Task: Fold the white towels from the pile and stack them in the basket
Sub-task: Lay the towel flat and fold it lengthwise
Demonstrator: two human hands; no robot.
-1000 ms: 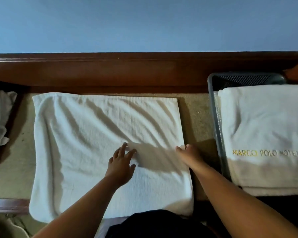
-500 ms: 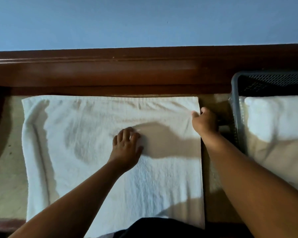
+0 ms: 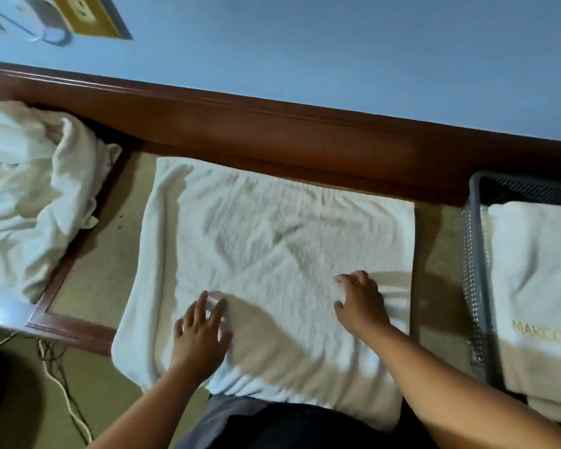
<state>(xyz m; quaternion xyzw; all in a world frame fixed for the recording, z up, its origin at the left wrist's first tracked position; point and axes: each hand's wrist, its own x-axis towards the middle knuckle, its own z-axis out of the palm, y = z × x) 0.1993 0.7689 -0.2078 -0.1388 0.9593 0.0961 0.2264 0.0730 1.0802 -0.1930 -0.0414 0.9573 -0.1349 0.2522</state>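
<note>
We see a white towel (image 3: pixel 272 254), folded into a broad, creased rectangle, lying flat on the tan surface (image 3: pixel 91 277) between the rumpled pile (image 3: pixel 30 189) on the left and the grey mesh basket (image 3: pixel 470 254) on the right. The left hand (image 3: pixel 201 335) rests flat on its near part, fingers spread. The right hand (image 3: pixel 360 303) presses down near its right edge, fingers apart and slightly bent, pinching nothing.

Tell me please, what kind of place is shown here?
Probably a hotel room or its laundry corner. The folded towel in the grey basket carries branded gold lettering starting "MARCO", and a pile of white towels lies at the left.
</note>
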